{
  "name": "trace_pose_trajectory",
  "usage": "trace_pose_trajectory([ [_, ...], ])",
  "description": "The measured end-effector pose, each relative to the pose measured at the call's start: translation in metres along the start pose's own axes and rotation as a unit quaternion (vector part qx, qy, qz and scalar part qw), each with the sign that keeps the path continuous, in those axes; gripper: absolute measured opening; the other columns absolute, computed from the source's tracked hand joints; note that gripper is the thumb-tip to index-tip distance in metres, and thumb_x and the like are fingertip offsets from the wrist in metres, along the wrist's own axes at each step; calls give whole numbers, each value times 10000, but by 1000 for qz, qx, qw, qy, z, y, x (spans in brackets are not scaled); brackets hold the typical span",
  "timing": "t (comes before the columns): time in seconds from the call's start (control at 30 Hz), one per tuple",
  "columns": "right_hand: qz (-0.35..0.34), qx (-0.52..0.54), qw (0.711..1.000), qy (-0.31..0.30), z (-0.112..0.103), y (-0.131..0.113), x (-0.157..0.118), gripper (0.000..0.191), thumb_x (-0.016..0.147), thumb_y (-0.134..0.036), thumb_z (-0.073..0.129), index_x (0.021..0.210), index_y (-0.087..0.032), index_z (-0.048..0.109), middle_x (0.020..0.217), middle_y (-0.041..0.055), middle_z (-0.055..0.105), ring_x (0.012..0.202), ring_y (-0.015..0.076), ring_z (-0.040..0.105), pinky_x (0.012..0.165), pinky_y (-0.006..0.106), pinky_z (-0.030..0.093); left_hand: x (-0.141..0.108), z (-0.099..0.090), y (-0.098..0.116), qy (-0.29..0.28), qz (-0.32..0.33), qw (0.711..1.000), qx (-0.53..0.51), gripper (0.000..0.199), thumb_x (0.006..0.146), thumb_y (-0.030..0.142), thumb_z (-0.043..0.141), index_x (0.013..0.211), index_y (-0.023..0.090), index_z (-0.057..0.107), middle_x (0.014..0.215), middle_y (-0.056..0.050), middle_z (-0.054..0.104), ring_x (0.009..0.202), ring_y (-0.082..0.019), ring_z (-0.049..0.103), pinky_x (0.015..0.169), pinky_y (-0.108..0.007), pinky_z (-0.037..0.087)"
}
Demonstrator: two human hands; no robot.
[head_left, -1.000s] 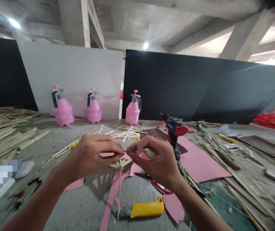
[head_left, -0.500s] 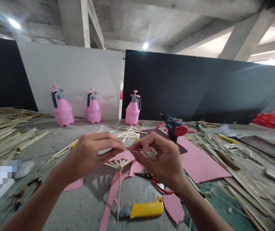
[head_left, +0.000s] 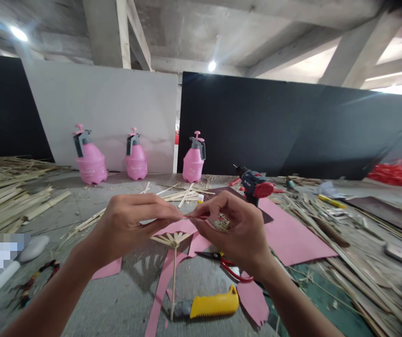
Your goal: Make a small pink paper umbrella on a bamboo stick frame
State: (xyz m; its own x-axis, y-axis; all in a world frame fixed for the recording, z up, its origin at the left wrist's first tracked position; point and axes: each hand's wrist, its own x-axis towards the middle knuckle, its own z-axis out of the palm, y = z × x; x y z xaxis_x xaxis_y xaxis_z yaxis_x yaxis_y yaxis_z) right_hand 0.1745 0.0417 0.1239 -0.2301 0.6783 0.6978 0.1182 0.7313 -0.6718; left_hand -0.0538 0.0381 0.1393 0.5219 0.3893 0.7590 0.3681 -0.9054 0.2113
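Observation:
My left hand (head_left: 136, 224) and my right hand (head_left: 231, 229) meet at the centre, fingertips pinched on a thin reddish-pink edge of what looks like paper. Just below, light bamboo slats (head_left: 173, 239) fan out from the top of a slim upright stick (head_left: 173, 285), like a small umbrella frame, with pink paper (head_left: 177, 227) behind them. Whether the pinched edge is joined to the slats is hidden by my fingers. Red-handled scissors (head_left: 235, 271) lie below my right hand. A yellow-handled cutting tool (head_left: 214, 303) lies by the foot of the stick.
Three pink spray bottles (head_left: 91, 163) stand along the back panel. A drill (head_left: 254, 185) stands behind my right hand, beside a large pink sheet (head_left: 292, 236). Bamboo strips (head_left: 14, 201) are heaped at left, more at right. A pink offcut (head_left: 253, 299) and a beaded string (head_left: 42, 276) lie nearer.
Both hands keep their pinch in nearly the same place. My left hand has tilted slightly, and the whole view has shifted a little.

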Motion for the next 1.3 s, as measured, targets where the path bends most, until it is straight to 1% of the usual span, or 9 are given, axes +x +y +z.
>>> trace_pose_trajectory([
  [0.23, 1, 1, 1000, 3, 0, 0, 0, 316, 746, -23, 720, 706, -225, 480, 796, -23, 737, 732, 145, 697, 681, 278, 544, 2, -1, 1, 2, -8, 1000, -11, 163, 920, 115, 688, 1025, 214, 765, 955, -6, 788, 868, -118, 740, 770, -209, 589],
  [0.4, 1, 5, 1000, 3, -1, -1, 0, 316, 752, -24, 718, 708, -226, 479, 789, -20, 738, 727, 146, 698, 675, 276, 543, 3, 1, 0, 8, -25, 999, -21, 165, 914, 121, 690, 1013, 226, 769, 945, 3, 795, 843, -130, 743, 748, -221, 596],
  [0.5, -3, -7, 1000, 3, 1, -1, 0, 311, 749, -20, 716, 708, -224, 485, 780, -20, 738, 713, 140, 692, 669, 272, 540, 3, 3, 1, 11, -27, 1000, -3, 137, 914, 150, 698, 1007, 222, 768, 948, -1, 798, 840, -141, 745, 752, -236, 594],
  [0.57, 2, -8, 1000, -7, 2, 0, -1, 301, 759, -33, 714, 710, -224, 486, 796, -13, 745, 726, 148, 700, 667, 275, 549, 4, 4, 3, 16, -22, 999, 19, 112, 900, 186, 727, 1003, 212, 764, 956, -4, 798, 840, -144, 743, 755, -237, 591],
  [0.67, 12, -6, 1000, -19, 3, 1, -3, 289, 771, -50, 712, 718, -225, 489, 818, -9, 754, 738, 156, 710, 648, 272, 559, 4, 6, 5, 0, -26, 999, 41, 110, 904, 204, 729, 1010, 208, 759, 967, 0, 794, 838, -139, 737, 747, -233, 582],
  [0.77, 10, -13, 1000, -15, 3, 2, -3, 292, 762, -47, 717, 717, -225, 491, 813, -14, 754, 726, 149, 705, 619, 256, 549, 4, 7, 5, -21, -21, 998, 52, 128, 928, 193, 699, 1042, 204, 757, 973, -5, 787, 837, -131, 729, 734, -229, 570],
  [0.97, 7, -26, 999, -19, 3, -1, -3, 301, 767, -47, 715, 714, -226, 479, 807, -12, 754, 720, 142, 697, 644, 261, 542, 4, 7, 3, -11, -24, 999, 26, 107, 943, 204, 675, 1013, 218, 756, 931, -7, 779, 798, -140, 724, 702, -243, 565],
  [1.1, 3, -24, 1000, -17, 3, -1, -3, 305, 766, -42, 715, 718, -228, 479, 810, -12, 754, 720, 141, 699, 637, 259, 536, 4, 8, 4, -19, -32, 999, 24, 107, 951, 184, 658, 999, 217, 747, 925, -3, 771, 786, -138, 715, 693, -241, 550],
  [1.3, 8, -18, 1000, -19, 3, -1, -2, 305, 758, -19, 702, 716, -226, 483, 810, -18, 754, 729, 141, 702, 662, 267, 544, 3, 8, 3, -32, -6, 998, 57, 90, 961, 160, 650, 1019, 175, 715, 923, -7, 747, 807, -110, 684, 715, -221, 516],
])
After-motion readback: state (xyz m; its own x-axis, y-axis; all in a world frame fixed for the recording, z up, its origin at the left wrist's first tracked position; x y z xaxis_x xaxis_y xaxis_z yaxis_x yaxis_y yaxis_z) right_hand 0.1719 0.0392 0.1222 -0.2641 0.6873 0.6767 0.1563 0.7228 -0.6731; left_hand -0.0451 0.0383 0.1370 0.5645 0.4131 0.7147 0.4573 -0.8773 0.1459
